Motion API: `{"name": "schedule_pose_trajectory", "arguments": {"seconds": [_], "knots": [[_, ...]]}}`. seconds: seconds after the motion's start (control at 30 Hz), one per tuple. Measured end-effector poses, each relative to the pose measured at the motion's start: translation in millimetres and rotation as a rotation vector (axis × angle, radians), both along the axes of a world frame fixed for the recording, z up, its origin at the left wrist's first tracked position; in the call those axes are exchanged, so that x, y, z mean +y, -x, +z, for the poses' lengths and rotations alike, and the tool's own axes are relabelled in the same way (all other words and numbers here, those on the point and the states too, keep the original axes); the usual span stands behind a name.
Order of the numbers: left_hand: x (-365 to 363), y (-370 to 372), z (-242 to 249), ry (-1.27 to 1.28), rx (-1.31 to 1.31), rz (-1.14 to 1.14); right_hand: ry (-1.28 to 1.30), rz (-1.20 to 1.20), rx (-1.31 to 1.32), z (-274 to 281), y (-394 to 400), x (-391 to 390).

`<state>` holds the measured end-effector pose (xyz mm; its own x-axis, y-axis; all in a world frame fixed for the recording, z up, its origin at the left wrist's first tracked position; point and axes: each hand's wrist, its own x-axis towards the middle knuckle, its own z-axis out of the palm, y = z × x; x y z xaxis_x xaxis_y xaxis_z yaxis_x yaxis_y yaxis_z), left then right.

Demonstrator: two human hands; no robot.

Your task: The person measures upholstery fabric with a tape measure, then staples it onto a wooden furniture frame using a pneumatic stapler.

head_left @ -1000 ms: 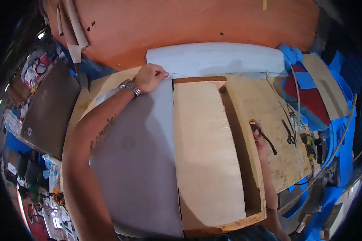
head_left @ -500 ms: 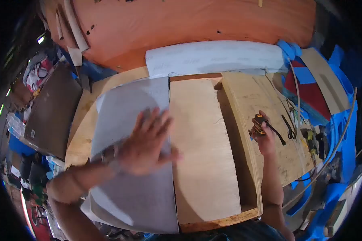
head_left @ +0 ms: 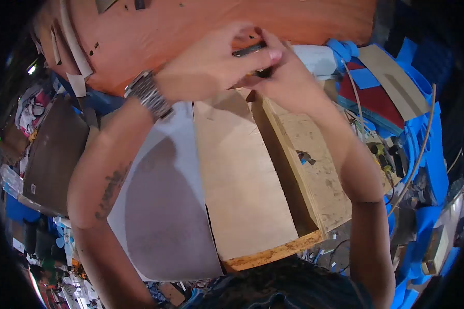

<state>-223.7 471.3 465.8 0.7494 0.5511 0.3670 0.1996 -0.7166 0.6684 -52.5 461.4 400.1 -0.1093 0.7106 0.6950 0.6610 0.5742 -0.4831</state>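
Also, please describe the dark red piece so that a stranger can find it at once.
Start from the wooden table and look towards its far right corner. There, partly beneath a long tan strip, lies the dark red piece. Unlike its neighbours, it bears a small blue rectangle.

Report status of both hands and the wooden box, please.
Left hand and right hand together, raised over wooden box, far end. Dark tool between them, mostly finger-covered. Grey sheet left of pale panel.

A cluttered workshop with a plywood bench [head_left: 327, 198], an open wooden frame [head_left: 288, 170] and blue material scraps [head_left: 432, 154].
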Motion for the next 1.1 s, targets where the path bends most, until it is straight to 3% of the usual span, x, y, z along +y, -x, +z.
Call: {"name": "schedule_pose_trajectory", "arguments": {"seconds": [0.07,0.17,0.23,0.3,0.37,0.47,0.53,0.6,0.7,0.8,0.87,1.0,1.1], "knots": [[19.0,-7.1,-2.8,-0.008,0.033,-0.037,0.055,0.058,-0.013,18.3,13.7,-0.6],[43.7,-3.9,-19.4,-0.013,-0.108,0.123,0.567,0.385,0.224,37.8,24.8,-14.7],[53.4,-0.8,-31.1,-0.084,-0.216,0.282,0.601,0.536,0.423,35.0,19.2,-4.5],[58.9,13.8,-22.0,0.114,-0.075,0.236,0.67,0.731,0.636,32.6,9.8,3.1],[79.4,27.2,-25.1,0.268,-0.019,0.142,0.562,0.551,0.45,28.2,15.2,17.7],[78.9,36.1,-36.7,0.04,0.136,0.067,0.476,0.461,0.234,11.9,15.0,44.7],[90.2,41.9,-36.6,0.065,0.294,0.048,0.464,0.393,0.024,7.4,16.2,58.2],[96.9,48.7,-32.6,0.087,0.487,0.096,0.459,0.363,0.092,-1.9,8.8,73.5],[136.2,88.7,-45.4,0.005,0.621,0.377,0.485,0.324,0.231,-27.2,-41.0,104.2],[157.6,131.2,-69.4,0.042,0.514,0.324,0.603,0.233,0.234,-54.9,-64.4,118.9],[156.3,132.1,-84.4,-0.106,0.573,0.463,0.684,0.17,0.229,-67.3,-68.1,124.9],[140.5,111.4,-75.7,-0.133,0.727,0.572,0.806,0.117,0.268,-66.8,-71.1,133.4],[145.5,115.8,-81.3,-0.232,0.697,0.587,0.861,0.069,0.27,-69.3,-77.0,136.9]]}}
